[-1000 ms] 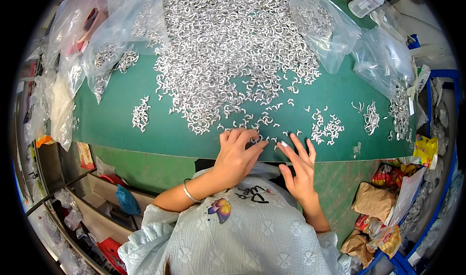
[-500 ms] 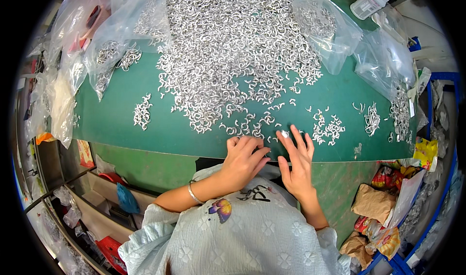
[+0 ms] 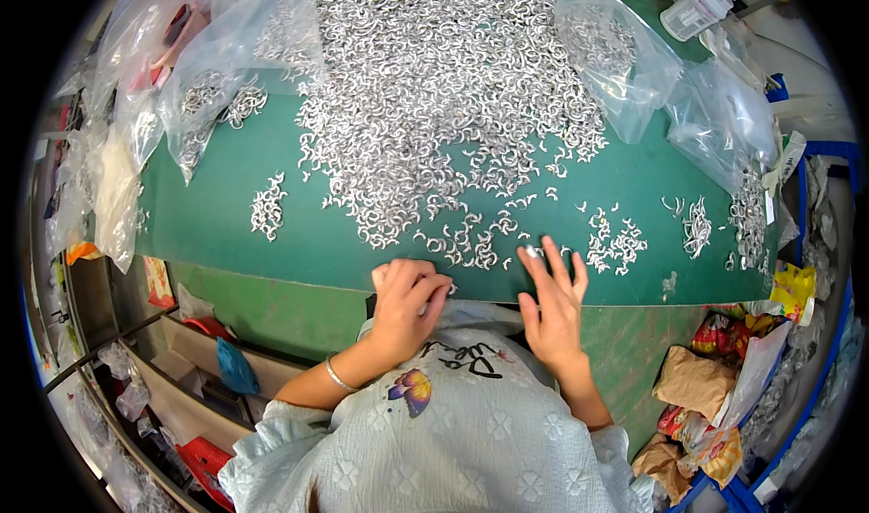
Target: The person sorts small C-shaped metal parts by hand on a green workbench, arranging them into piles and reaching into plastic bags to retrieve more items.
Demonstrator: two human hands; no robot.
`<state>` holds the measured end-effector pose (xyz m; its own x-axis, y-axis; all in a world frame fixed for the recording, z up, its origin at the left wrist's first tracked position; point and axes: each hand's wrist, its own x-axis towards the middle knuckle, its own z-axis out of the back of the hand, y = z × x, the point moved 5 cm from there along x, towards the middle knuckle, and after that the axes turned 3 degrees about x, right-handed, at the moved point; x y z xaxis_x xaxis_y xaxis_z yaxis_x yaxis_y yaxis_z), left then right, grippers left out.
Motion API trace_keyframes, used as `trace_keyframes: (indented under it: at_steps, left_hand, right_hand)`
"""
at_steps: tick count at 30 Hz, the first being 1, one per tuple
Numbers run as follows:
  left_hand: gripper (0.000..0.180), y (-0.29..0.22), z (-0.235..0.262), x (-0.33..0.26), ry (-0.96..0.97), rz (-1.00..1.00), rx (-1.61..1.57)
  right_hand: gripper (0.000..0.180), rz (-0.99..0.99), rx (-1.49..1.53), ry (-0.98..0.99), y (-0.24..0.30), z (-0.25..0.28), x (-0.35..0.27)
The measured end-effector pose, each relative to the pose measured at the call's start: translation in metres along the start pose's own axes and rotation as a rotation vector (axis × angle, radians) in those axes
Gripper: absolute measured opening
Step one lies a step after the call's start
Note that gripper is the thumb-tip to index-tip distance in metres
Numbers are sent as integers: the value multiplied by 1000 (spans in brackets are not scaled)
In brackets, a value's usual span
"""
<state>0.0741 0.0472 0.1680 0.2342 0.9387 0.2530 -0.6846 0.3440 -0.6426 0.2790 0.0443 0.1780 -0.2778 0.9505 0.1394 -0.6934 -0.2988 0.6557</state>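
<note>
A large heap of small, curved silver metal pieces (image 3: 434, 88) covers the middle of the green tabletop (image 3: 181, 223). My left hand (image 3: 405, 309) is at the table's near edge with its fingers curled, and one bright curved piece (image 3: 453, 289) shows at its fingertips. To its right, my right hand (image 3: 554, 318) rests over the edge, fingers spread and reaching toward scattered pieces (image 3: 475, 237). Something whitish sits at one of its fingertips; I cannot tell whether it is a piece or a covering. A small pile (image 3: 617, 243) lies just right of that hand.
Another small pile (image 3: 267, 207) lies on the left, and a further one (image 3: 696, 227) on the right. Clear plastic bags (image 3: 634, 97) stand at both sides. A white bottle (image 3: 699, 8) is at the far right. Below are drawers (image 3: 172, 350) and a brown paper bag (image 3: 695, 379).
My left hand has moved left, away from my right hand, carrying a small piece at its fingertips. The right hand has stayed nearly in place.
</note>
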Motion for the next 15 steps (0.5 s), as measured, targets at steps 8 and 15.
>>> trace_keyframes:
  at_steps: [8, 15]
  left_hand:
    - [22, 24, 26, 4, -172, 100, 139]
    - [20, 61, 58, 0, -317, 234, 271]
  right_hand:
    - [35, -45, 25, -268, -3, 17, -6]
    - [35, -109, -111, -296, -18, 23, -1]
